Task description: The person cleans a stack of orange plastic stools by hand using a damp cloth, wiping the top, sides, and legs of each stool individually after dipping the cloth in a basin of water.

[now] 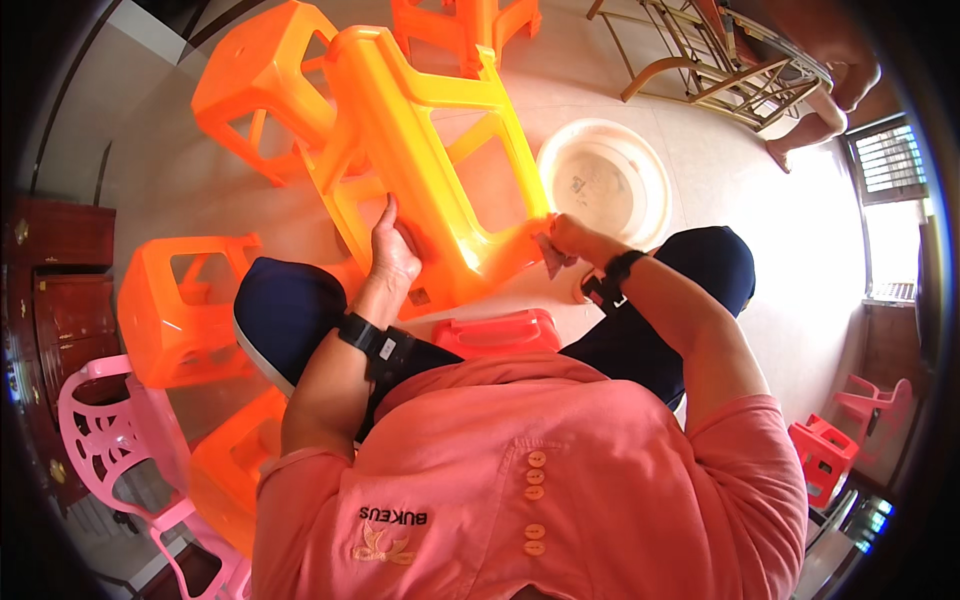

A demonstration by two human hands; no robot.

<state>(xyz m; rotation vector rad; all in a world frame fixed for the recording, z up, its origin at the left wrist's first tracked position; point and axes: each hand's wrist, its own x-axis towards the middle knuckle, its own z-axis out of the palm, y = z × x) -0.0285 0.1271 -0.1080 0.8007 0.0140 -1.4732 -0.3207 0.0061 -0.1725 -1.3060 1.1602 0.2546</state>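
Observation:
An orange-yellow plastic stool [405, 150] lies tilted on its side between my knees, its legs pointing up and to the right. My left hand [396, 244] rests against the stool's seat side, thumb up, its fingers partly hidden behind the plastic. At the near end of a stool leg, my right hand [566, 236] grips a crumpled greyish-pink cloth [553, 256] and presses it to the leg. Just beyond that hand, a round white plastic basin [604, 180] stands on the floor with a little water in it, as far as can be told.
More orange stools stand at the far left [262, 75], the left [180, 315] and the top [465, 30]. A pink plastic chair [112, 435] is at lower left. A red plastic stool [506, 334] sits near my lap. Folded metal frames [697, 75] and a person's leg [810, 131] are at upper right.

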